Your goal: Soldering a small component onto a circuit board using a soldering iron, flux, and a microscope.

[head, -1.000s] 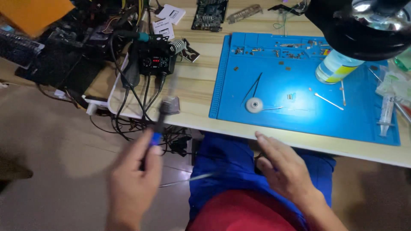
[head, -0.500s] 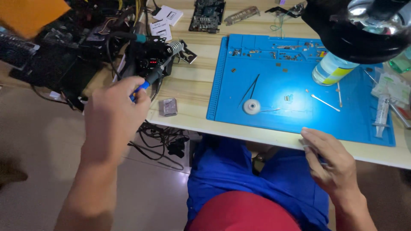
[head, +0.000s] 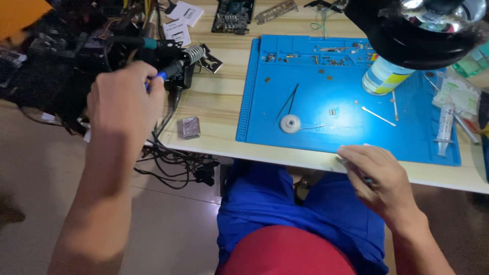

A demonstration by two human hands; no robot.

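Gripping a blue-handled soldering iron at the upper left of the frame, the left hand is closed around its handle, the long axis running up and right into the coiled stand just beyond the knuckles. The right hand rests at the bench edge, lower right, fingers curled; whether it holds anything cannot be told

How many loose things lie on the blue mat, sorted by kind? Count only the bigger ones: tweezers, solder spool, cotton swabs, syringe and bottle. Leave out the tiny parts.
Tweezers: 1
Solder spool: 1
Cotton swabs: 2
Syringe: 1
Bottle: 1
Total: 6 on the blue mat
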